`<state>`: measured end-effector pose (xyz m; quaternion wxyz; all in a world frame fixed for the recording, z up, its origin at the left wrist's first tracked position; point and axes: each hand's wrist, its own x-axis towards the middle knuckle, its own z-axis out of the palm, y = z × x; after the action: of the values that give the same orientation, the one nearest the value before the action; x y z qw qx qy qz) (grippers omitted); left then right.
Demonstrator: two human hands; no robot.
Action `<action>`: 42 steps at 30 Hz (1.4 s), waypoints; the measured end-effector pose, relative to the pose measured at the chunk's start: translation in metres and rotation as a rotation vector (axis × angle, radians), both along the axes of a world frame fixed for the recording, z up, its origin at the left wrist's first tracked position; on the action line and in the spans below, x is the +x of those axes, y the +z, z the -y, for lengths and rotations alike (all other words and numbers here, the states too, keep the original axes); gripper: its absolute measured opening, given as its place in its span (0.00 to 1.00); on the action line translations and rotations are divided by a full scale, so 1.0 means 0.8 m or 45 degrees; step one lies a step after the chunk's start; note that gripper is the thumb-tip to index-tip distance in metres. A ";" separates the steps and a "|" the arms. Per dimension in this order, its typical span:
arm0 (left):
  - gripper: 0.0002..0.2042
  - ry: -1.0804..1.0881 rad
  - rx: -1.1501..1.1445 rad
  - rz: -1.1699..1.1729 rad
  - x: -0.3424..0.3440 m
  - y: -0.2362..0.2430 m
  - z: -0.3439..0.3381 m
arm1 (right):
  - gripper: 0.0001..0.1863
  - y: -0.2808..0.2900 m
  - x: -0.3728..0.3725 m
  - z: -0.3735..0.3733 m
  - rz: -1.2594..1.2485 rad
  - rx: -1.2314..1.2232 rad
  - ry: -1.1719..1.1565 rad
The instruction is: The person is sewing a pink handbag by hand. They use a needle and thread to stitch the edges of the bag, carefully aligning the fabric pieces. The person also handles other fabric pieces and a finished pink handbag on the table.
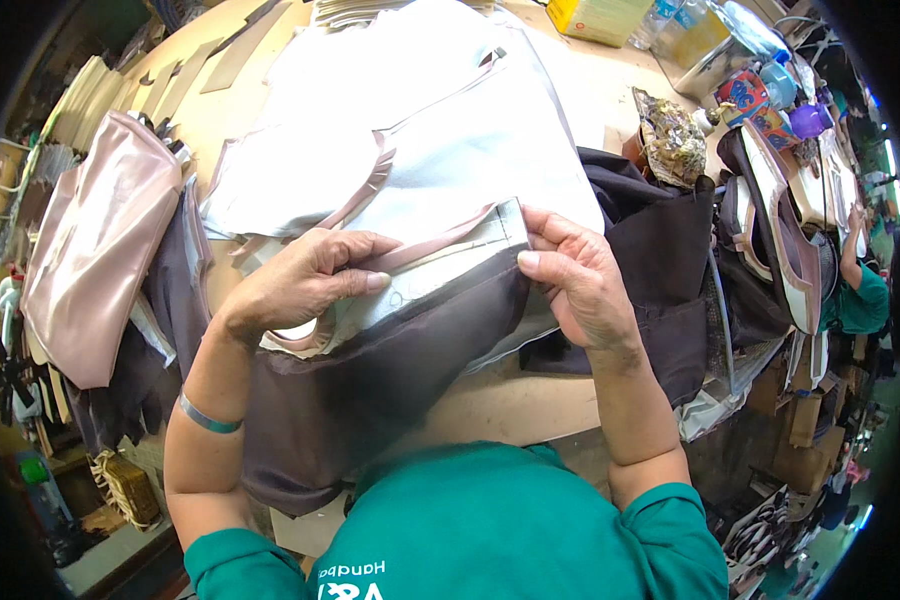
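Note:
My left hand (pixel 305 280) presses its fingers on a pale grey cut panel (pixel 450 255) edged with a pink strip (pixel 440 243), pinching it against dark brown lining fabric (pixel 390 370). Gripping the panel's right corner, my right hand (pixel 575 280) has its thumb on the seam where grey meets brown. The brown fabric hangs from the panel down over the table's front edge toward my green shirt. A metal bangle circles my left forearm.
Several white-grey cut pieces (pixel 410 110) lie stacked on the wooden table (pixel 510 400). A pink glossy bag (pixel 95 240) rests at left, dark fabric (pixel 660 270) at right, finished bag parts (pixel 780 240) and bottles (pixel 760 70) at far right. Another person's sleeve (pixel 855 300) shows at the right rim.

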<state>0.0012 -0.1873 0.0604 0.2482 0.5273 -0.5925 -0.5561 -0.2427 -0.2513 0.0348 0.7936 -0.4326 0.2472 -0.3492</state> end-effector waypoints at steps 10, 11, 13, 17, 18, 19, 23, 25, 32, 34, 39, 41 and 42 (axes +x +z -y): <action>0.16 0.462 -0.245 -0.176 0.012 -0.006 0.041 | 0.13 0.051 -0.009 0.057 -0.118 -0.462 -0.495; 0.17 0.597 -0.307 0.070 0.011 -0.006 0.054 | 0.13 0.060 -0.015 0.075 -0.078 -0.486 -0.503; 0.17 0.634 -0.325 0.163 0.007 -0.023 0.069 | 0.12 0.044 -0.023 0.119 -0.120 -0.615 -0.389; 0.16 0.815 -0.518 0.224 -0.008 -0.061 0.080 | 0.11 0.004 -0.011 0.158 -0.114 -0.655 -0.221; 0.13 0.899 -0.533 0.089 -0.015 -0.063 0.079 | 0.11 0.000 -0.009 0.161 -0.145 -0.699 -0.200; 0.13 0.901 -0.509 0.043 -0.018 -0.061 0.075 | 0.11 -0.002 -0.007 0.162 -0.108 -0.720 -0.205; 0.10 0.867 -0.396 -0.239 -0.027 -0.052 0.065 | 0.11 -0.007 -0.008 0.162 0.038 -0.753 -0.234; 0.11 0.752 -0.390 -0.265 -0.031 -0.036 0.060 | 0.12 -0.009 -0.006 0.162 0.076 -0.768 -0.282; 0.08 0.794 -0.761 0.253 -0.050 -0.051 0.052 | 0.11 -0.013 0.019 0.162 -0.121 -0.762 -0.407; 0.07 0.774 -0.698 0.164 -0.050 -0.044 0.049 | 0.12 -0.010 0.020 0.165 -0.144 -0.716 -0.414; 0.06 0.869 -0.539 -0.105 -0.042 -0.042 0.041 | 0.12 -0.009 0.016 0.172 -0.132 -0.689 -0.204; 0.07 0.969 -0.707 -0.019 -0.044 -0.054 0.044 | 0.11 -0.002 0.016 0.166 -0.078 -0.704 -0.248; 0.06 0.992 -0.703 -0.027 -0.045 -0.054 0.044 | 0.10 -0.002 0.015 0.166 -0.105 -0.767 -0.276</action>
<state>-0.0349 -0.2223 0.0171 0.5751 0.6188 -0.4738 -0.2489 -0.2304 -0.3837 0.0331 0.5773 -0.6331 0.2092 -0.4713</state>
